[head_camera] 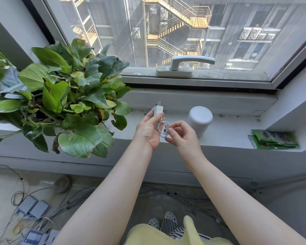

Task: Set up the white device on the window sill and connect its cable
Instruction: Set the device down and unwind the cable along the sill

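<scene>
A white cylindrical device (199,119) stands upright on the window sill (228,131), just right of my hands. My left hand (148,129) grips a white power adapter (158,111), its prongs pointing up. A coiled white cable (162,129) hangs from the adapter between my two hands. My right hand (183,136) pinches that coil with thumb and forefinger, close in front of the device without touching it.
A large leafy potted plant (60,96) fills the sill's left side. Green packets (272,141) lie at the sill's right end. A window handle (184,65) sits above. Loose wires and small boxes (34,207) lie on the floor below.
</scene>
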Demonstrator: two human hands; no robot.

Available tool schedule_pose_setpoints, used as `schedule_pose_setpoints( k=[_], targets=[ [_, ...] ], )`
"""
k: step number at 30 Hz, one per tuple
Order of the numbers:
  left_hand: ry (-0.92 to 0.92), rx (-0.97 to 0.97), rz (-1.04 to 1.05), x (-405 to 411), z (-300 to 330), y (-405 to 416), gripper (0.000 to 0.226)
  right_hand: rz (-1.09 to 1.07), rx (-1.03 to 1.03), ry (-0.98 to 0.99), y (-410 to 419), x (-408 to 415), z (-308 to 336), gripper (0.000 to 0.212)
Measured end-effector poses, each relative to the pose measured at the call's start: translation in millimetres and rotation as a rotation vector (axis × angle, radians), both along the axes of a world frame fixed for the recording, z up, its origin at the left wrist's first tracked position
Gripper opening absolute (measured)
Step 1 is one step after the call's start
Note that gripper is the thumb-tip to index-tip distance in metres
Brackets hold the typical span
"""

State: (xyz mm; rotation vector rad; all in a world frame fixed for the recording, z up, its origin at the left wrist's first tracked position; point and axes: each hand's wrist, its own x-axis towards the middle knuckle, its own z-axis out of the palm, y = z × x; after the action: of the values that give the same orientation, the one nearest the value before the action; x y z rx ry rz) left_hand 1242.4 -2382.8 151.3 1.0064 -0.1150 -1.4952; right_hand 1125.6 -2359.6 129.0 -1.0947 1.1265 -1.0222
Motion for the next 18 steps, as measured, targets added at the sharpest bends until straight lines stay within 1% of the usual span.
schedule_pose_setpoints(
  k=[1, 5, 7, 11, 12, 15, 18],
  targets=[
    [-0.003, 0.004, -0.003, 1.1, -1.4, -0.1, 0.043, 0.006, 0.002, -0.013, 0.4, 0.6, 1.2, 0.005],
    [0.025, 0.002, -0.023, 2.7, -3.6, -0.2, 0.023, 0.006, -0.020, 0.003, -1.2, 2.4, 5.5, 0.013],
    [0.044, -0.007, -0.036, 3.0, -3.5, 0.0, 0.021, -0.017, -0.001, 0.011, -2.7, 3.0, 6.2, 0.019],
    [0.071, -0.019, -0.073, 5.3, -3.2, -0.2, 0.022, -0.027, 0.101, 0.040, -5.6, 4.0, 6.3, 0.033],
    [0.082, -0.020, -0.073, 5.9, -3.1, -0.3, 0.022, -0.016, 0.124, 0.055, -6.0, 4.6, 7.0, 0.032],
    [0.096, -0.031, -0.072, 6.3, -3.4, -0.9, 0.022, 0.017, 0.172, 0.088, -6.0, 6.8, 8.3, 0.019],
    [0.099, -0.048, -0.076, 5.3, -2.5, -1.7, 0.021, 0.022, 0.206, 0.072, -5.7, 7.3, 8.4, 0.013]
  ],
)
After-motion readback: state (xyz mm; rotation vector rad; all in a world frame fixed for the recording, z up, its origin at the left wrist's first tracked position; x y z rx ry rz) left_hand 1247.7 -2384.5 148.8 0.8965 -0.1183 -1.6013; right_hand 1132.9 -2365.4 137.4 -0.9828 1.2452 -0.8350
